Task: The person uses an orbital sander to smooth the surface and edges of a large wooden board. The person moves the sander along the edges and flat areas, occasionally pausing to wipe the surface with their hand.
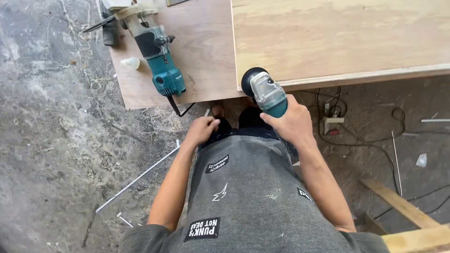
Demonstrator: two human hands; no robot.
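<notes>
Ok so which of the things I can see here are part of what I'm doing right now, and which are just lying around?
In use:
- teal grinder, held in your right hand
- light plywood sheet, its edge at the grinder's disc
- left hand, resting near your waist

Lying about:
- second teal power tool on the darker board
- power strip and cables
- white strip on the floor
- timber lengths

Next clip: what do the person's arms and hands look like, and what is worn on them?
Both hands, left hand and right hand, are bare: no gloves, rings or watch visible. Forearms are uncovered; short grey sleeves end near the elbows.
</notes>
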